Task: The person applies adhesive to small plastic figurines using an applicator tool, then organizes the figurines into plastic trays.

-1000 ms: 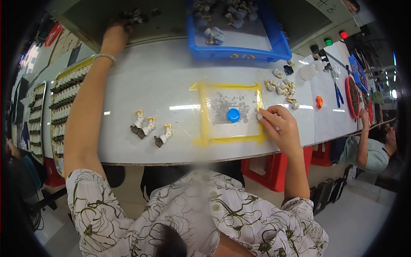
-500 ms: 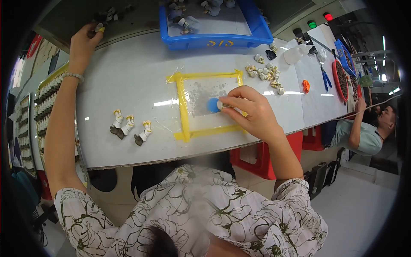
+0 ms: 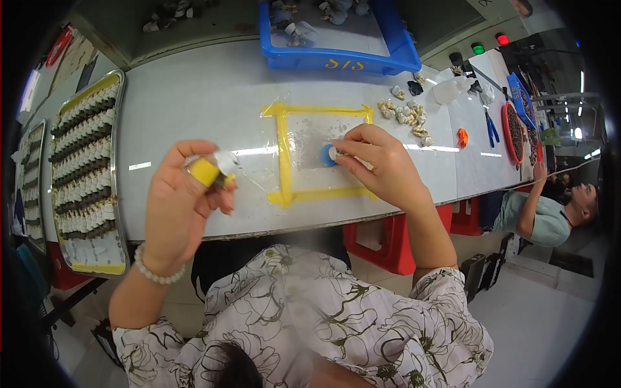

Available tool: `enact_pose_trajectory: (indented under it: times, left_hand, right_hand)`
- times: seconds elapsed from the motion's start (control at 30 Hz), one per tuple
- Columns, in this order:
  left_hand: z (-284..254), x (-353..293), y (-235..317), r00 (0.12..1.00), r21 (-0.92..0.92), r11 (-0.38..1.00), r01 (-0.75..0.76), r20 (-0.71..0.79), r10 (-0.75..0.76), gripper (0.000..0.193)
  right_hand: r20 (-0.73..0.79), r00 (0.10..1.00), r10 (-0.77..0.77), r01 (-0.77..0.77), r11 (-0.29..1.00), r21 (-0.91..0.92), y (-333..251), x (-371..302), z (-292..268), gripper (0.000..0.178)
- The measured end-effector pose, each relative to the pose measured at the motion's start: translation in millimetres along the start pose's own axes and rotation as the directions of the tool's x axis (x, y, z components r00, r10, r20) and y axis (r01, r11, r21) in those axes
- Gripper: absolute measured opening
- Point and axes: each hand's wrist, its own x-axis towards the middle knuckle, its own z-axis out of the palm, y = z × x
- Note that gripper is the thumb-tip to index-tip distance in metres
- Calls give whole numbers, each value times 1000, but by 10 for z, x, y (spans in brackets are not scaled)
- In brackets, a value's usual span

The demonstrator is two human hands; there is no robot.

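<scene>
My left hand [image 3: 178, 200] is raised over the left part of the table, fingers curled around a small white piece [image 3: 226, 160], blurred by motion. A yellow wrap [image 3: 205, 171] shows at its fingers. The spot where three small figurines lay is behind this hand. My right hand [image 3: 387, 168] pinches a small piece with a white round end [image 3: 333, 153]. Against it is a blue disc [image 3: 326, 155], over a wet, spotted clear sheet [image 3: 310, 136]. Yellow tape [image 3: 284, 155] frames that sheet on the white table [image 3: 200, 97].
A blue bin [image 3: 343, 63] with figurines stands at the back. Several white-and-gold pieces [image 3: 407, 115] lie right of the sheet, near a white bottle [image 3: 451, 90], orange item [image 3: 462, 138] and blue-handled pliers [image 3: 491, 131]. A metal tray [image 3: 121, 161] of figurines is left; a co-worker [image 3: 540, 220] sits right.
My left hand has come back from the dark shelf at the far left to above the near table, bringing a white piece. The right hand keeps its pinch at the sheet. The view has shifted slightly.
</scene>
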Motion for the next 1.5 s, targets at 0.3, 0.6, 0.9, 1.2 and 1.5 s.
enact_pose_trajectory:
  times: [0.3, 0.6, 0.9, 1.2, 1.5]
  left_hand:
    - [204, -54, -753, 994, -274, 959, 72, 98, -46, 29]
    - [350, 63, -913, 995, -241, 970, -30, 88, 53, 25]
    - [321, 90, -961, 992, -225, 971, -80, 79, 100, 26]
    - [308, 72, -977, 992, -202, 977, -74, 89, 93, 26]
    - [299, 65, -978, 995, -126, 992, -17, 99, 30, 20]
  right_hand:
    - [70, 998, -6, 10, 998, -55, 12, 30, 23, 18]
    - [-67, 998, -8, 11, 999, 44, -39, -3, -5, 18]
    - [-96, 995, -8, 16, 997, 81, -110, -4, -17, 20]
    - [-3, 999, 50, -44, 892, 450, -298, -74, 28, 27]
    - [80, 994, 78, -105, 898, 428, -330, -115, 71, 26]
